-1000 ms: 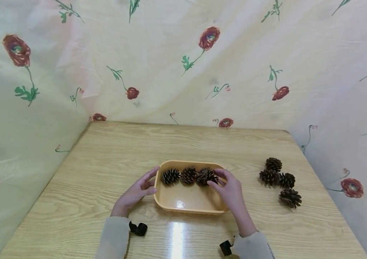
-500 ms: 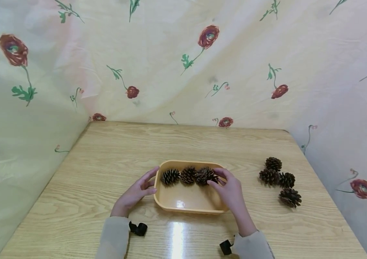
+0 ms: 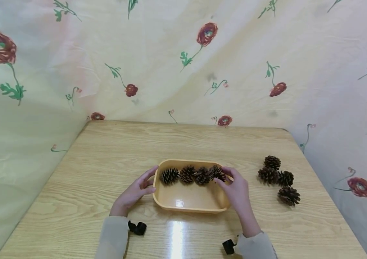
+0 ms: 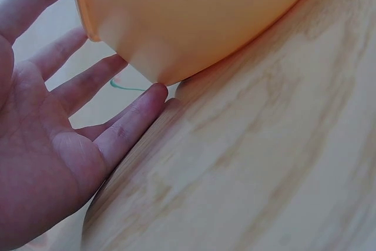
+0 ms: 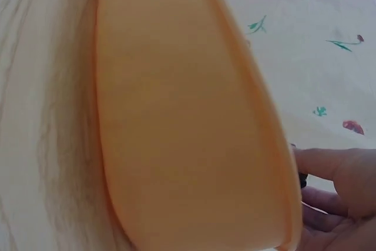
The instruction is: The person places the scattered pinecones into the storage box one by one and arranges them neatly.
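An orange-yellow plastic tray (image 3: 183,209) with rounded corners lies on the table. In a row along its far side sit dark brown pinecones: a left one (image 3: 170,176), a middle one (image 3: 188,175) and one to its right (image 3: 202,176). My right hand (image 3: 237,190) reaches over the tray's right end and pinches another pinecone (image 3: 217,173) between thumb and fingers, beside that row. My left hand (image 3: 134,194) touches the tray's left end with extended fingers; the left wrist view shows these fingers (image 4: 132,119) against the tray wall (image 4: 194,22). The tray's side hides most of the pinecone in the right wrist view.
Several loose pinecones (image 3: 269,175) lie grouped on the right part of the wooden table (image 3: 118,144). A flower-printed cloth (image 3: 157,54) hangs behind and at both sides. Black wrist cameras (image 3: 137,228) sit at the sleeves.
My right hand has shifted right with its pinecone, uncovering the pinecone that it overlapped before. My left hand stays at the tray's left end. The head view has tilted slightly.
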{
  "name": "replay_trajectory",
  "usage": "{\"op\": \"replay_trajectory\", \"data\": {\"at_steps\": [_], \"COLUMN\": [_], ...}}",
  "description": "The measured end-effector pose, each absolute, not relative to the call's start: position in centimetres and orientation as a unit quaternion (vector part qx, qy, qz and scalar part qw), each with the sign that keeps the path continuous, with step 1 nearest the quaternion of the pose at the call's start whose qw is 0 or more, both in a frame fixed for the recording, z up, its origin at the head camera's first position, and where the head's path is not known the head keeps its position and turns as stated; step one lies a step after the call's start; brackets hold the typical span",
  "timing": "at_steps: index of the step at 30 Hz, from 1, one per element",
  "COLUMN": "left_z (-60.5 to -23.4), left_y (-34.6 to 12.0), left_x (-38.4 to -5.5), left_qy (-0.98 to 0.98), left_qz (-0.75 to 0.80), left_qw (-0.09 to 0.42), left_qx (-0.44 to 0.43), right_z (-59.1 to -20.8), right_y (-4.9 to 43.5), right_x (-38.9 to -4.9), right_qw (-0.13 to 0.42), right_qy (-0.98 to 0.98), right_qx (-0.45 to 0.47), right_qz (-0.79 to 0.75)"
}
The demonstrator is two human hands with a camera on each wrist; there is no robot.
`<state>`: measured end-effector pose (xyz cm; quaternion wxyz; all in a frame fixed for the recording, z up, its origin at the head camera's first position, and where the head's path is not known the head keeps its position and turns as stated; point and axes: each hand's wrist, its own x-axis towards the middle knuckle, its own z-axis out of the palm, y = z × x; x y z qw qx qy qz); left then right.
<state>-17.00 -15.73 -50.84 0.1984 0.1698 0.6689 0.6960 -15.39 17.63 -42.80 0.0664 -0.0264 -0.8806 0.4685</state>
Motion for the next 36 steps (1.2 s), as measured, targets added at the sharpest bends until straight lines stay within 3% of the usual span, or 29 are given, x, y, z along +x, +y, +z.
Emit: {"op": "replay_trajectory", "data": {"at_steps": [10,26,36], "left_z": [-50.47,-50.11,-50.31], "left_y": [-15.74,-15.57,-15.77], "left_x": [-17.0,-17.11,-17.16], "left_qy": [0.67,0.667,0.665], "left_qz": [0.696,0.696,0.698], "left_qw": [0.203,0.205,0.205], "left_qx": [0.16,0.169,0.171], "right_z": [-43.51,-43.3,-43.09], "right_y": [17.69,17.99,18.6], "right_x": [-15.83,-16.25,-15.86], "right_qw": [0.111,0.107,0.05], "right_qy": [-0.924,-0.939,-0.957], "right_qx": [-0.016,-0.004,0.088], "right_qz": [0.366,0.327,0.27]}}
